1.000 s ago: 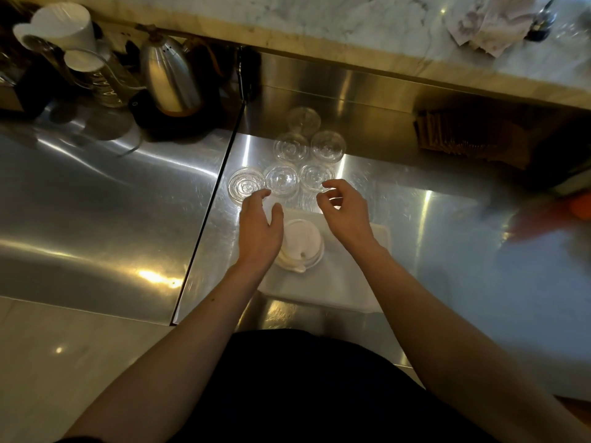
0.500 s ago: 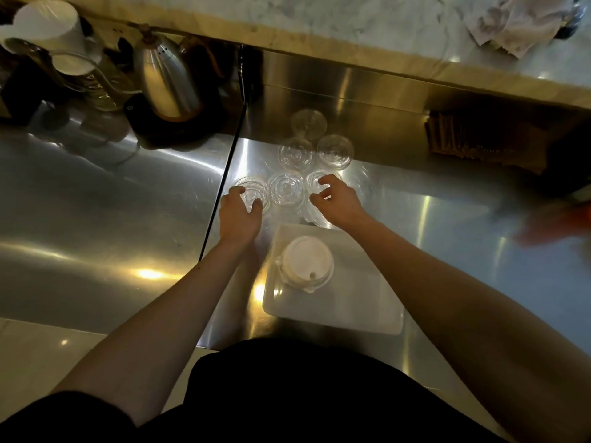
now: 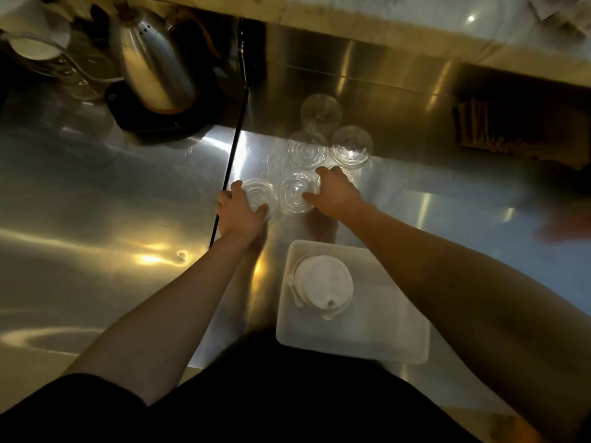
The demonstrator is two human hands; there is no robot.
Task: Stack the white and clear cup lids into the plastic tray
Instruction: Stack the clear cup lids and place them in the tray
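A stack of white cup lids sits in the left half of the white plastic tray near the counter's front. Several clear lids lie on the steel counter beyond it. My left hand wraps its fingers around the leftmost clear lid. My right hand covers the rightmost near lid, mostly hidden under the palm, with its thumb beside the middle clear lid. Two more clear lids lie farther back.
A steel kettle on a black base stands at the back left, beside glass jugs and a white cup. A dark seam splits the counter just left of my left hand. A brown stack sits at the back right.
Both hands reached farther forward from above the tray to the near row of clear lids and closed around them. The camera tilted, so the tray sits lower in view.
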